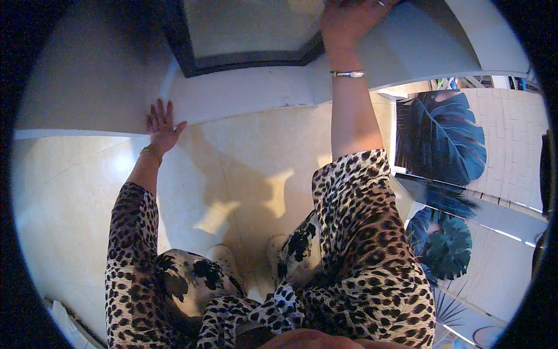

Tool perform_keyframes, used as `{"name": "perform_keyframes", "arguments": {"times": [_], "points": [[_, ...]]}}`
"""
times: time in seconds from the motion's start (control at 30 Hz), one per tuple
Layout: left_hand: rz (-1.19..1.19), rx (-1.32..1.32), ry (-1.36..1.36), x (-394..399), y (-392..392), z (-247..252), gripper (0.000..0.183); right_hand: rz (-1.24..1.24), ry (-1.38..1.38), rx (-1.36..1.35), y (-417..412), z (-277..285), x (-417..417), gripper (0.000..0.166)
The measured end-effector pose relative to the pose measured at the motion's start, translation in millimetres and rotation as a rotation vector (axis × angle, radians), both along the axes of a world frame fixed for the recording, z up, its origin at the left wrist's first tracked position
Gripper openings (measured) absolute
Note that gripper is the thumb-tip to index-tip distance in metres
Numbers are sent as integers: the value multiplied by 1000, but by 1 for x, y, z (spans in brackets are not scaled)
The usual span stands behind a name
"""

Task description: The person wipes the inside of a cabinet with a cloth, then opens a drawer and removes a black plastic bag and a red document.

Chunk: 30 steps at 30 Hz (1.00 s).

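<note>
My left hand [162, 131], with a bracelet at the wrist, is spread with fingers apart at the corner of a grey upright surface [87, 83]. It holds nothing; whether the palm presses on the surface is hard to tell. At the top of the view, my right hand [348, 24] reaches up past the black frame [248, 61] of a glazed or framed panel [248, 26]. Its fingers run into shadow and the picture's edge, so what they touch is hidden. A watch or bracelet [347, 73] circles that wrist.
A pale floor [244, 144] with shadows and light patches lies below. White fronts printed with large blue-green leaves [449, 135] stand on the right. Another grey surface [414, 48] is at upper right. My light shoes [224, 257] are near the bottom centre.
</note>
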<state>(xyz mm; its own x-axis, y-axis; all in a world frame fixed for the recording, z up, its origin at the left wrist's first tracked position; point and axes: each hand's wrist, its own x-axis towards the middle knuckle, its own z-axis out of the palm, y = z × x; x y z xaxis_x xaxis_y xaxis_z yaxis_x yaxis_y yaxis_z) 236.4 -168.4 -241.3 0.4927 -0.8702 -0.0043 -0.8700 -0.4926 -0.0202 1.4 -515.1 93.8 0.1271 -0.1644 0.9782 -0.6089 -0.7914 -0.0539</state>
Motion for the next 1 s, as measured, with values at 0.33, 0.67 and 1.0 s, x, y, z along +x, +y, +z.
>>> {"name": "perform_keyframes", "arguments": {"times": [0.33,0.67,1.0], "points": [[-127,-174,-124,28,21,-20,88,402,38,-1,90,12,66,61],[-134,-152,-170,28,25,-28,88,28,-96,-5,-7,-16,0,58],[-37,-76,-58,19,28,-22,88,8,9,384,42,-152,15,26]]}}
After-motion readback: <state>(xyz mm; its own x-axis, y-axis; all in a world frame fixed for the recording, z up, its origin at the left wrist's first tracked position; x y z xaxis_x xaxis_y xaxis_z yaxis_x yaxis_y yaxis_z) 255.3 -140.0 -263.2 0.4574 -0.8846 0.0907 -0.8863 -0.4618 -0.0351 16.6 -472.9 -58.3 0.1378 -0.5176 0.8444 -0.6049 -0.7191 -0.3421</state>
